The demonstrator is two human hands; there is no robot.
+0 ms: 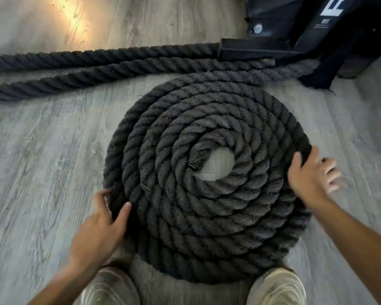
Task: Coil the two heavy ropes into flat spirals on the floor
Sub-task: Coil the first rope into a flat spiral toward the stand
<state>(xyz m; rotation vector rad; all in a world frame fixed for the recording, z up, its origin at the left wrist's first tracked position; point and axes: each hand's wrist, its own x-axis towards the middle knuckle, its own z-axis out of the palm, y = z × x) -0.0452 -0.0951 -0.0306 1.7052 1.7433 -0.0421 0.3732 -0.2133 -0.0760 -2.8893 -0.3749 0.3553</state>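
A thick dark twisted rope lies coiled in a flat spiral (207, 172) on the grey wood floor, with a small bare gap at its centre. Its outer turn runs up to the top right. My left hand (99, 227) rests with spread fingers on the spiral's lower left rim. My right hand (310, 175) is blurred, fingers apart, touching the right rim. Two straight rope lengths (97, 64) stretch from the left edge toward the black frame at the top.
A black metal equipment base (295, 36) with a bolt and a black strap stands at the top right, where the ropes lead. My two knees in light trousers (275, 289) sit at the bottom edge. Wood-look floor (42, 161) spreads to the left.
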